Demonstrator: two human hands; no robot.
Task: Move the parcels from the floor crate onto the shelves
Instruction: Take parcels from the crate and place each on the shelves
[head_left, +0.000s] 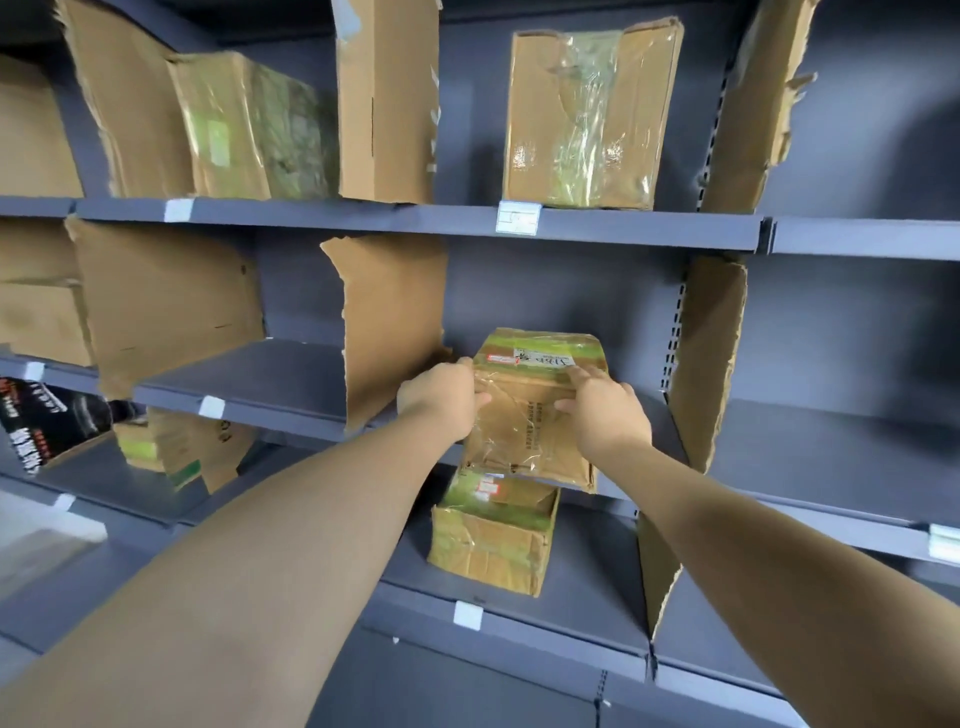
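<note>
parcel (530, 415) | left hand (441, 400) and right hand (602, 410) grasp its sides | long axis points into middle shelf (831, 457), near end overhanging

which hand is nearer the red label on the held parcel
Left. The left hand grips the parcel just beside the red label; the right hand holds the opposite side.

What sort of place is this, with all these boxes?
Likely a parcel storeroom or pickup point: grey metal shelving split into bays by torn cardboard dividers, taped parcels standing in the bays, and small label tags on the shelf edges.
</note>
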